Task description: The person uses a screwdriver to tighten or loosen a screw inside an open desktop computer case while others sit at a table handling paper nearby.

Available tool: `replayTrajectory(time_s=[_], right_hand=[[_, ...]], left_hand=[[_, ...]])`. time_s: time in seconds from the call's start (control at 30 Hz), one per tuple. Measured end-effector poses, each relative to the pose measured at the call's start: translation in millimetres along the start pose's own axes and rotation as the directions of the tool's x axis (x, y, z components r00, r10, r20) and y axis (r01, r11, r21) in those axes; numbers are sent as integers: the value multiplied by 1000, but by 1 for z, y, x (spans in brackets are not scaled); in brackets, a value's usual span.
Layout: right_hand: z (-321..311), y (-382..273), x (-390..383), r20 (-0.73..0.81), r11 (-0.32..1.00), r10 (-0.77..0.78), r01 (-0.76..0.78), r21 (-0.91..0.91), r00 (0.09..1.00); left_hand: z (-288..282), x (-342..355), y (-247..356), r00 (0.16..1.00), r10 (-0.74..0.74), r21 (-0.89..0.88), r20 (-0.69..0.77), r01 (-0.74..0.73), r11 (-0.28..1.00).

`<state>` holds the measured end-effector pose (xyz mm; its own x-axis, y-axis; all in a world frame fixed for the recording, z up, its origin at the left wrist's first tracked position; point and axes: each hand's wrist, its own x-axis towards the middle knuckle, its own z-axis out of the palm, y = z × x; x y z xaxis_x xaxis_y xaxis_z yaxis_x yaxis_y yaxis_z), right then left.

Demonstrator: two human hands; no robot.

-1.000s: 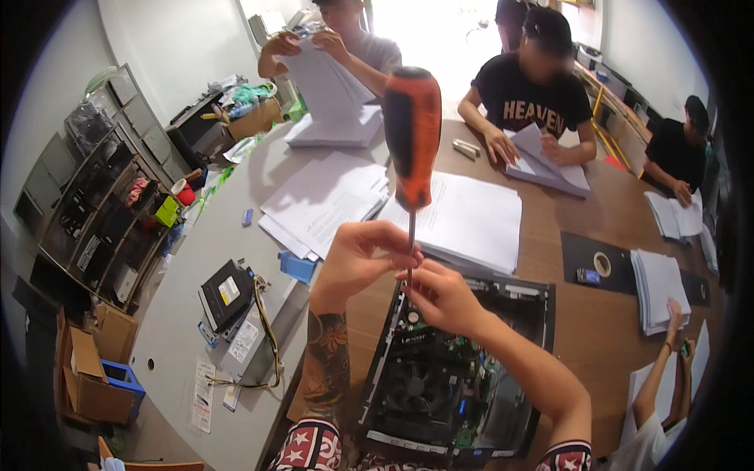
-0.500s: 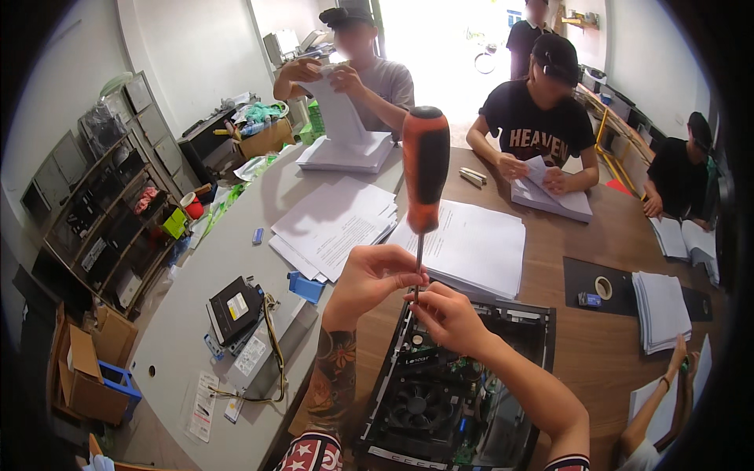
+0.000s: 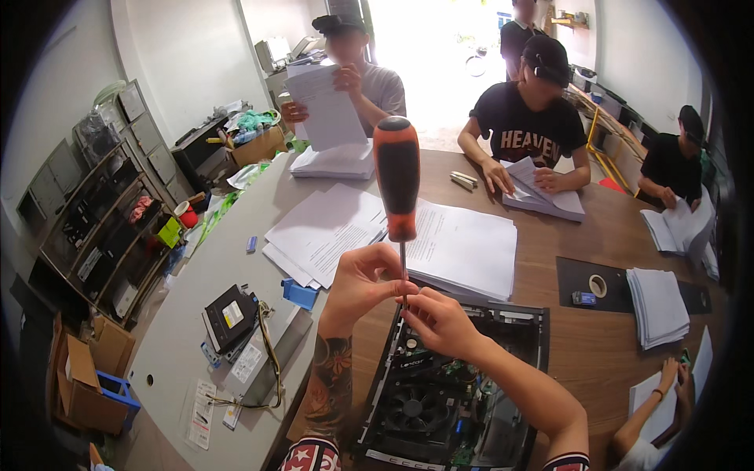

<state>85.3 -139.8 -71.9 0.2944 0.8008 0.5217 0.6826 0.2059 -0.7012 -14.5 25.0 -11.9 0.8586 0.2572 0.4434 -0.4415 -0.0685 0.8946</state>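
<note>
I find the orange-handled screwdriver (image 3: 397,177) upright at twelve o'clock, pinched by the left hand (image 3: 363,284), apparently for steadiness; the right hand (image 3: 444,322), just below, has a grip I cannot tell. Opened desktop computer (image 3: 543,345): five o'clock.

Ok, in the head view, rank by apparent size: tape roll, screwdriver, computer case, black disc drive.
1. Computer case
2. Screwdriver, though nearness to the camera likely helps
3. Black disc drive
4. Tape roll
</note>
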Motion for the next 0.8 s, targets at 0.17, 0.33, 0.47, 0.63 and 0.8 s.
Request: replayTrajectory(time_s=[0.17,0.33,0.47,0.63,0.8], right_hand=[[0,0,0,15,1000,-3,3,-13,1000],[-5,-5,1,18,999,32,-32,-6,999],[-5,-5,2,22,1000,20,-20,0,1000],[-3,2,0,21,999,-9,10,-53,1000],[0,-3,1,30,1000,1,-1,-24,1000]], left_hand=[[0,-1,6,997,71,80,-10,-70,994],[7,-3,18,994,-97,26,51,96,995],[9,-3,18,998,2,61,67,-6,998],[6,0,10,998,-62,66,22,60,996],[-3,-4,9,996,-58,60,67,54,997]])
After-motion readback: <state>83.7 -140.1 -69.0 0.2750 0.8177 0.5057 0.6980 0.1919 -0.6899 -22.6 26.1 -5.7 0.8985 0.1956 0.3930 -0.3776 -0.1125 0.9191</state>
